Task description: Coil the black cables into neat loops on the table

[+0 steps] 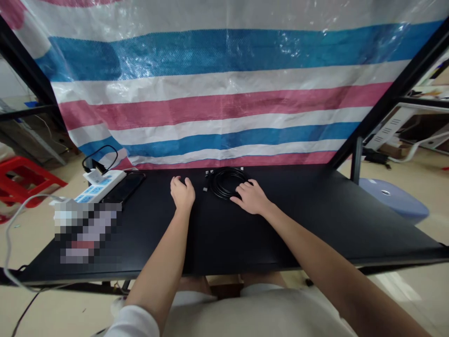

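Observation:
My left hand rests on the black table, fingers curled loosely down with nothing in them, a little left of a coiled black cable. My right hand lies with its fingers spread on the near right edge of that coil. The cable's plug ends stick out at the coil's left, between my two hands.
A white power strip with a plugged black lead and a dark phone lie at the table's far left. A striped tarp hangs behind. A red stool stands left, a blue roll right.

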Tool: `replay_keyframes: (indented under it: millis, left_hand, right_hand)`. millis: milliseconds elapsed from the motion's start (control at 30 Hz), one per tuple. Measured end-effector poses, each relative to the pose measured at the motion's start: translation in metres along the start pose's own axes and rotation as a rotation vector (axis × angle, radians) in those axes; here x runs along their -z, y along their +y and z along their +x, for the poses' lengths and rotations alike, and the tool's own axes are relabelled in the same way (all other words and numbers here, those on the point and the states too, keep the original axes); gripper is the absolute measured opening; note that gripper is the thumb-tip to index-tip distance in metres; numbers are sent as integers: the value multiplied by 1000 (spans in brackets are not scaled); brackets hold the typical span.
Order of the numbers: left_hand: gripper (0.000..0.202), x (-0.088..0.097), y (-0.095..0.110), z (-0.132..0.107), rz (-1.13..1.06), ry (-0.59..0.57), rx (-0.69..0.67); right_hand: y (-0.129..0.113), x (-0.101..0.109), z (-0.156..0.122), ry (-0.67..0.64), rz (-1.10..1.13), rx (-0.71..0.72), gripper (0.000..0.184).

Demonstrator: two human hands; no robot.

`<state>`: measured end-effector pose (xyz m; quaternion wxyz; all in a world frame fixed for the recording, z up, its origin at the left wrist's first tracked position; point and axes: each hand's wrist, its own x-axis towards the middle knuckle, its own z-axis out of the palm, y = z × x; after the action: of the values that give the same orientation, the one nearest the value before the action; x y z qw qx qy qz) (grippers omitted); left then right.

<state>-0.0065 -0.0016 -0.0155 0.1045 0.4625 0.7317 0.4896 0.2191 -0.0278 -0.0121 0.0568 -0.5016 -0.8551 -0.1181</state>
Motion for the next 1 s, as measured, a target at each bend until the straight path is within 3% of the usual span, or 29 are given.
replay_keyframes:
  millis: [267, 467, 600, 667, 833, 933, 1000]
  left_hand:
    - [22, 6, 11, -3, 80, -70, 48]
    - [23, 6, 14, -3, 141, -107, 44]
    - [24, 7, 17, -4, 169, -128, 27]
    - [24, 8, 18, -4, 181, -141, 22]
    - [23, 6, 16, -3, 182, -117, 24]
    - [18, 3, 12, 0, 141, -77, 4]
    - [15, 1, 9, 2, 93, -58, -21]
  right_hand:
    - [49, -19, -30, 159, -78, -182, 44]
    - [53, -27, -35, 281, -54, -231, 40]
    - [57, -25, -27, 460, 83, -289, 33]
    - [64, -22, -17, 575, 180, -407, 31]
    - [82, -20, 6, 841, 426, -874, 20]
    - [85, -22, 9, 912, 545, -1086, 14]
    - [86, -23, 6, 932, 593, -1145, 12]
